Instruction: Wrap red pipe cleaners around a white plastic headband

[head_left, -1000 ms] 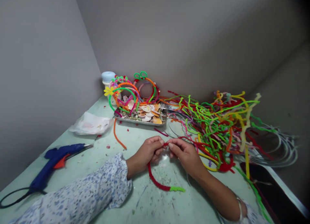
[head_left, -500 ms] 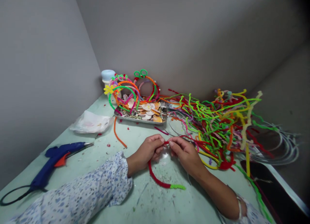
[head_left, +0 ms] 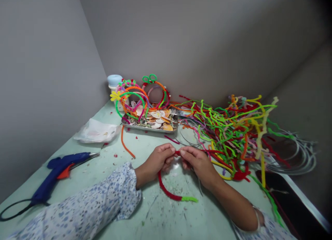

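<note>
In the head view, both hands meet above the pale green table [head_left: 166,222], near the middle. The left hand [head_left: 158,162] pinches a red fuzzy band [head_left: 168,194] between thumb and index finger, the other fingers curled in. The right hand [head_left: 199,164] also has thumb and index finger pressed together on the red fuzz, just beside the left fingertips; its remaining fingers are bent, and how firmly they grip I cannot tell. The band curves down from under the left hand towards the near side, and its bright green tip [head_left: 190,199] points right. On the left lies a blue glue gun [head_left: 48,181], nozzle towards the hands, with a clear plastic bag [head_left: 97,131] farther off. Beyond the hands, an orange stem [head_left: 125,146] lies near a metal tray [head_left: 147,129] of shells [head_left: 157,123], with colourful hoops [head_left: 135,89] standing over it and a blue-lidded bottle [head_left: 114,81] behind at left. On the far right, fuzzy stems [head_left: 223,126] sprawl in a tangled heap beside coiled wire [head_left: 303,170].
</note>
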`<state>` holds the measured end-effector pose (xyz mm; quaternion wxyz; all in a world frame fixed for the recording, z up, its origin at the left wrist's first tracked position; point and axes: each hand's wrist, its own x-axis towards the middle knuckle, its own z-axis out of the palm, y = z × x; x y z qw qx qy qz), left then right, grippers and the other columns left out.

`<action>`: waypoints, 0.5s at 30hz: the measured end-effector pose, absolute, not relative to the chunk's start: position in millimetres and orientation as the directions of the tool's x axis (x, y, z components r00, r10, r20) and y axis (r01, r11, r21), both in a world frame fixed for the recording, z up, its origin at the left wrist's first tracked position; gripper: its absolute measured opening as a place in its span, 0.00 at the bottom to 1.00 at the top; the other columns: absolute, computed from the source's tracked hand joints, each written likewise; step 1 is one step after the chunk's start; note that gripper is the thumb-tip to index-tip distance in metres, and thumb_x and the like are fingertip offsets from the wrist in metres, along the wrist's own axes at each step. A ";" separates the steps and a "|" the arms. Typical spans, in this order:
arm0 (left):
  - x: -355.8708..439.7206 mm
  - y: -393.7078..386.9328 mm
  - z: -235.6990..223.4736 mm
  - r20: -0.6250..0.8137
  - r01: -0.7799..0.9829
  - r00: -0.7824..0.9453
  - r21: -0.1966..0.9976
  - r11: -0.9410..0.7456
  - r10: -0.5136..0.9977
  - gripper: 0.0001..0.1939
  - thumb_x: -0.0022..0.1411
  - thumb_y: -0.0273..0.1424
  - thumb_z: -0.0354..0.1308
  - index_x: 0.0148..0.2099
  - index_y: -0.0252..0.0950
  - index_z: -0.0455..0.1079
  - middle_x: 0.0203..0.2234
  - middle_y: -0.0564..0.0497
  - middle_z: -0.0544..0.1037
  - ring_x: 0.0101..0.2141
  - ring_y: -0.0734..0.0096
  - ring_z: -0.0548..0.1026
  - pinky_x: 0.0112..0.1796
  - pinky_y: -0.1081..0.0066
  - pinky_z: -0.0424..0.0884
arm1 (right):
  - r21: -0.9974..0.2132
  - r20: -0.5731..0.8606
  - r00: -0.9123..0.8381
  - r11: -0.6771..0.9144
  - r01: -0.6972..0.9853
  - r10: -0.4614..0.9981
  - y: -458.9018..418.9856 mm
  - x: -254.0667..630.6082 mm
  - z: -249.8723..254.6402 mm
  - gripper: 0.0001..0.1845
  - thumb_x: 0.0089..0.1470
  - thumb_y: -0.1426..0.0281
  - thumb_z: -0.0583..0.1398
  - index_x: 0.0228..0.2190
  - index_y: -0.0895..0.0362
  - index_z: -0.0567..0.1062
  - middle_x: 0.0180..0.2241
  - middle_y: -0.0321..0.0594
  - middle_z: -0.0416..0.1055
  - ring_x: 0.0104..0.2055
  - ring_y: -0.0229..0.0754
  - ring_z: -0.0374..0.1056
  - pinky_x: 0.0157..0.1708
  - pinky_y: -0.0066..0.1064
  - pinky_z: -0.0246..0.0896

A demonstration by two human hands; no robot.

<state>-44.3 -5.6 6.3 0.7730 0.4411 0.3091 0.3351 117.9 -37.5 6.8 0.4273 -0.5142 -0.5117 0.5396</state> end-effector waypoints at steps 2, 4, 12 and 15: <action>-44.2 -5.4 6.3 -0.185 -0.249 0.586 0.886 0.392 0.789 0.12 0.58 0.36 0.55 0.28 0.37 0.57 0.14 0.62 0.57 0.12 0.85 0.51 0.14 0.79 0.47 | -0.990 -0.107 -0.080 -0.099 0.100 0.991 -37.7 117.7 7.7 0.16 0.54 0.56 0.58 0.30 0.57 0.72 0.17 0.31 0.63 0.20 0.34 0.57 0.22 0.27 0.50; -44.1 -5.6 5.6 -0.184 -0.249 0.589 0.885 0.393 0.787 0.12 0.58 0.35 0.55 0.29 0.37 0.57 0.14 0.62 0.57 0.12 0.85 0.51 0.14 0.79 0.47 | -0.989 -0.101 -0.076 -0.092 0.116 0.992 -37.8 117.5 7.7 0.16 0.54 0.56 0.57 0.29 0.57 0.72 0.17 0.31 0.63 0.20 0.34 0.57 0.22 0.27 0.50; -44.6 -6.2 4.0 -0.184 -0.231 0.582 0.896 0.378 0.792 0.11 0.59 0.35 0.54 0.29 0.36 0.57 0.14 0.62 0.56 0.12 0.85 0.52 0.14 0.79 0.47 | -0.989 -0.142 -0.124 -0.145 -0.018 0.982 -37.9 117.5 4.4 0.15 0.54 0.58 0.58 0.26 0.57 0.70 0.19 0.31 0.63 0.20 0.33 0.57 0.22 0.26 0.51; -44.7 -6.1 4.3 -0.189 -0.218 0.583 0.901 0.376 0.790 0.12 0.60 0.35 0.54 0.29 0.36 0.57 0.15 0.61 0.57 0.12 0.85 0.52 0.14 0.79 0.47 | -0.984 -0.165 -0.135 -0.173 -0.050 0.977 -37.5 117.4 4.6 0.15 0.53 0.58 0.58 0.25 0.58 0.69 0.18 0.31 0.62 0.19 0.32 0.56 0.20 0.25 0.47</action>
